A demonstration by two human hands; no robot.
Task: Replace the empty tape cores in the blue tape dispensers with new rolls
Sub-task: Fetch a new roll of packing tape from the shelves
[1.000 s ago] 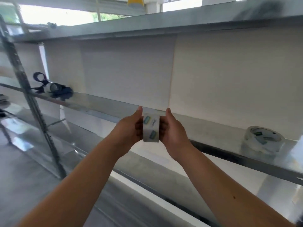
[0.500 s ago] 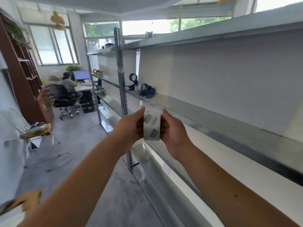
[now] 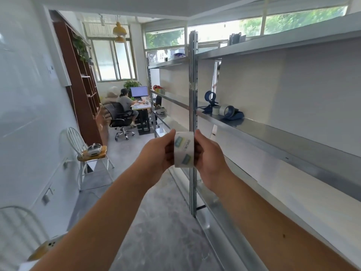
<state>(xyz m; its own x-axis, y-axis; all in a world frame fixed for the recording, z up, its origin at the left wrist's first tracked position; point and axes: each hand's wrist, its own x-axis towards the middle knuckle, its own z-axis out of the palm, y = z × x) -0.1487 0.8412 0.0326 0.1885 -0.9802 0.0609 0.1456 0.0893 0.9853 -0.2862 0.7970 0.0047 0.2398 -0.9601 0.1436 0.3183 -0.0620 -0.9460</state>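
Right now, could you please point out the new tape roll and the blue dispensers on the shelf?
Tape roll (image 3: pixel 183 150), head view, on its printed outer face.
Blue dispensers (image 3: pixel 232 114), head view, on the nearer one's body.

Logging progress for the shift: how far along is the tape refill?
Done: nothing loaded that shows. In hand: the left hand and right hand hold a new tape roll between them, away from the shelf. Left: both blue dispensers on that shelf; whether they hold empty cores is unclear.
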